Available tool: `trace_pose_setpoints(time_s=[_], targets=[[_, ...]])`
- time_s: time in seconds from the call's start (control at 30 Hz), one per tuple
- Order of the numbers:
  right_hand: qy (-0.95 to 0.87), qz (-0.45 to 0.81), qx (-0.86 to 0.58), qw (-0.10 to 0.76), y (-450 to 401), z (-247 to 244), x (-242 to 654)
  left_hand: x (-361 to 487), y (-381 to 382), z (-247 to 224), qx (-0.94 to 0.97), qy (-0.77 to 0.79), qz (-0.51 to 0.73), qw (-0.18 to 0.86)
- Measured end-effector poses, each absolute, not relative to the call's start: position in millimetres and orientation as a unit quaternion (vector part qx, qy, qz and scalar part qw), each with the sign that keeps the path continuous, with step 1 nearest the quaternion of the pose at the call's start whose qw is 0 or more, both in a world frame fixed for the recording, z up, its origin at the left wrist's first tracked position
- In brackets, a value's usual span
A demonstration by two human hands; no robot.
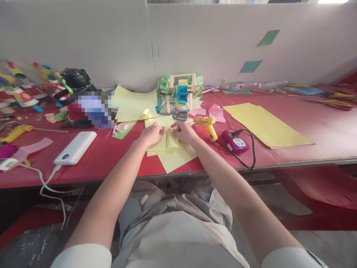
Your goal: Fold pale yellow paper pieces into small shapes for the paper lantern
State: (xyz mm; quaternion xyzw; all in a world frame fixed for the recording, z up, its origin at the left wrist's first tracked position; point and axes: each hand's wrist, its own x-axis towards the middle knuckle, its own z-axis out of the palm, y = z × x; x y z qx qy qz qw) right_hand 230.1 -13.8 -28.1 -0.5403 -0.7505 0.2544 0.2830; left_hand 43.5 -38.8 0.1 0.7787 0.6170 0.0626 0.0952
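Note:
My left hand (153,134) presses down on a pale yellow paper (156,143) near the table's front edge, its fingers curled in. Across from it, my right hand (182,131) has its fingers bent onto the same paper. Between the two hands the paper rises in a folded or rolled ridge (172,141). Another yellow sheet (170,163) lies underneath, one corner pointing toward me. Grey-handled scissors (181,116) rest just beyond my right hand. A yellow glue gun (208,124) sits to the right. My fingertips are partly hidden.
Behind stands a green, blue and pink paper model (182,93). A purple power socket (236,142) with a black cable and stacked yellow sheets (272,126) are at right. A white power bank (75,148) lies left, a second glue gun (16,133) farther left.

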Motion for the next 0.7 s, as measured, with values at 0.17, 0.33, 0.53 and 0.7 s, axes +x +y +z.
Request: trace_pose_setpoints(time_s=[0.17, 0.33, 0.53, 0.7], targets=[[-0.753, 0.251, -0.541, 0.278, -15.7, -26.0, 229.7, 42.4, -37.6, -1.3, 0.778, 0.617, 0.064, 0.098], [-0.754, 0.245, -0.545, 0.273, -16.6, -24.7, 229.8, 42.3, -37.2, -2.3, 0.778, 0.618, 0.062, 0.095], [-0.759, 0.239, -0.546, 0.262, -17.0, -23.6, 229.3, 42.9, -37.5, -0.9, 0.777, 0.619, 0.063, 0.097], [-0.761, 0.240, -0.542, 0.264, -17.3, -24.3, 229.6, 42.9, -37.3, -1.8, 0.776, 0.620, 0.062, 0.096]])
